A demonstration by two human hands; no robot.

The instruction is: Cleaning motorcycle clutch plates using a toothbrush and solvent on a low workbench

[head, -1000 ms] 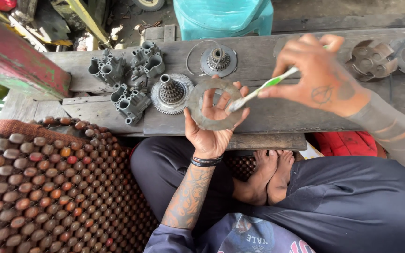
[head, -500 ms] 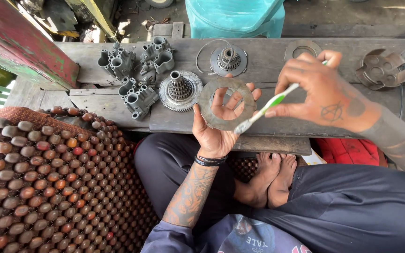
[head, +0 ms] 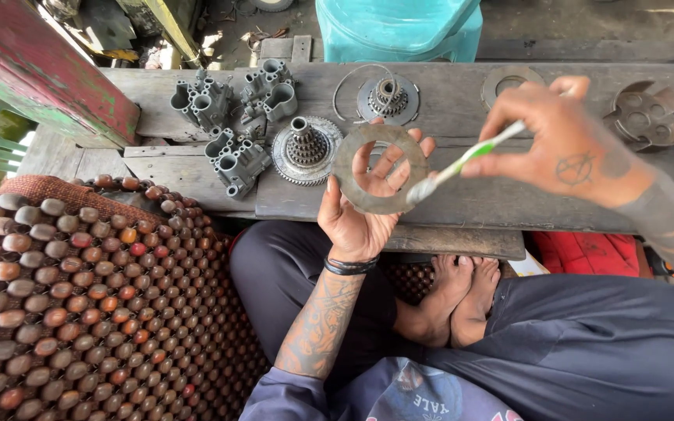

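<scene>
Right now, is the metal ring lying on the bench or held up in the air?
Held up. The left hand holds the metal ring above the wooden bench, fingers showing through its hole.

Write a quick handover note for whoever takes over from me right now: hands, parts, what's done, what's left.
Left hand: holds the metal ring upright over the plank, fingers through its hole.
Right hand: pinches a green and white toothbrush, bristle end at the ring's right edge.
On the plank: gear cluster and grey castings to the left, a second gear behind, flat plates to the right.
Done: cannot tell how much of the ring is brushed.
Left: likely finish brushing the ring, perhaps then the other parts.
</scene>
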